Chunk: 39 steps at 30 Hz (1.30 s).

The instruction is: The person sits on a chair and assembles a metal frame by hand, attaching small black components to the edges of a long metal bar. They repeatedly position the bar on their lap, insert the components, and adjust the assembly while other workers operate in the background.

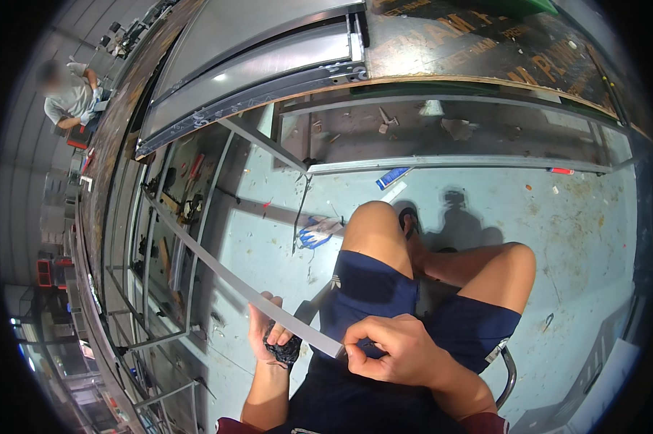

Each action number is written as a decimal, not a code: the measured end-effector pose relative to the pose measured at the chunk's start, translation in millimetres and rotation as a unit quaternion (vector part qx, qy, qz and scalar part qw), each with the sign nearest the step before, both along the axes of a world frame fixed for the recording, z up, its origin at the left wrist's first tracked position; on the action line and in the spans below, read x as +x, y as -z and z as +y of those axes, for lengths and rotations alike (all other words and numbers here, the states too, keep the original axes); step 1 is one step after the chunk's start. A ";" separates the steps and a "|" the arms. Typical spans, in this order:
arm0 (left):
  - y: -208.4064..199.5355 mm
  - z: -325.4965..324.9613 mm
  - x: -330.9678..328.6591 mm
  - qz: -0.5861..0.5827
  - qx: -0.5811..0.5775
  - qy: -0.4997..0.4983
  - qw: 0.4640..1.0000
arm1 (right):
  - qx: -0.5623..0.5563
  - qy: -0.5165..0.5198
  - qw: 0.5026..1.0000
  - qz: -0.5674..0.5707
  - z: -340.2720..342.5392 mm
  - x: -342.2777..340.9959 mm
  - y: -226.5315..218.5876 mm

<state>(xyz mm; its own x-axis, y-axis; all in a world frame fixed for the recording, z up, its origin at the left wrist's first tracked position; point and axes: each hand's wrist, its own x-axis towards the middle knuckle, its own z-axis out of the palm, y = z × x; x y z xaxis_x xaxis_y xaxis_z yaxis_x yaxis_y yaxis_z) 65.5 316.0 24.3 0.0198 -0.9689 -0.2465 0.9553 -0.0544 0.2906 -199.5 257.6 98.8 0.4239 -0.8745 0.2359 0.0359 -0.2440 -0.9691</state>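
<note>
A long, flat grey strip point(229, 277) slants from the upper left down to my lap. Its near end meets my right hand point(395, 351), whose thumb and forefinger are pinched on it. My left hand point(263, 329) is closed around the strip farther along, with fingertips showing on both sides. A crumpled black wad point(283, 346) sits in the same hand, under the strip; I cannot make out what it is. The strip's far end reaches the metal frame at the left. Both hands are above my dark blue shorts point(373, 289).
A workbench point(442, 54) with metal profiles point(268, 87) stands ahead, above a steel frame point(456, 165). Blue-and-white gloves point(319, 233) and a blue packet point(393, 178) lie on the floor point(579, 224). A metal rack point(160, 336) stands left. Another person point(73, 98) works far left.
</note>
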 end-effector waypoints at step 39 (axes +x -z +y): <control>-8.1 0.0 9.0 -0.249 0.073 -0.043 0.965 | 0.435 -0.148 0.885 -0.079 -8.1 25.0 20.5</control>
<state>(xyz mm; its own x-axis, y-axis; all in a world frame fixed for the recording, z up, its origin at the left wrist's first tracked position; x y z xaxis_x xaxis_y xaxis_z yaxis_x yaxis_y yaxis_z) 74.5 315.9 32.4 0.2491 -0.9142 -0.3197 0.7021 -0.0569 0.7098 -174.5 249.5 78.3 0.6857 -0.6110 -0.3955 0.1247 0.6340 -0.7632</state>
